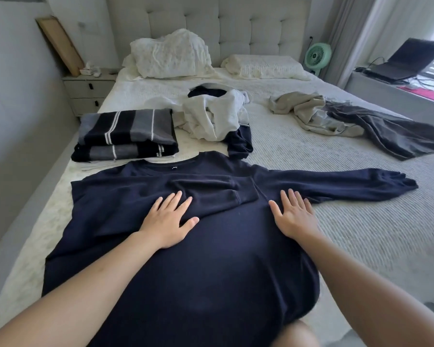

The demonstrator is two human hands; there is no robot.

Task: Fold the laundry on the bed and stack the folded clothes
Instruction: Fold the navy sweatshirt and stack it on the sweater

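A navy long-sleeved top (211,246) lies flat on the bed (361,234) in front of me, its left sleeve folded across the chest and its right sleeve stretched out to the right. My left hand (169,219) presses flat on the folded sleeve area with fingers spread. My right hand (295,215) rests flat on the top near the right armpit. A stack of folded striped grey-and-black clothes (125,136) sits at the left behind the top. Unfolded white and dark garments (216,118) are heaped in the middle.
A beige garment and a dark grey one (356,123) lie crumpled at the right. Pillows (173,56) sit by the headboard. A nightstand (89,90) stands at the left, a green fan (317,55) and a laptop (406,61) at the right.
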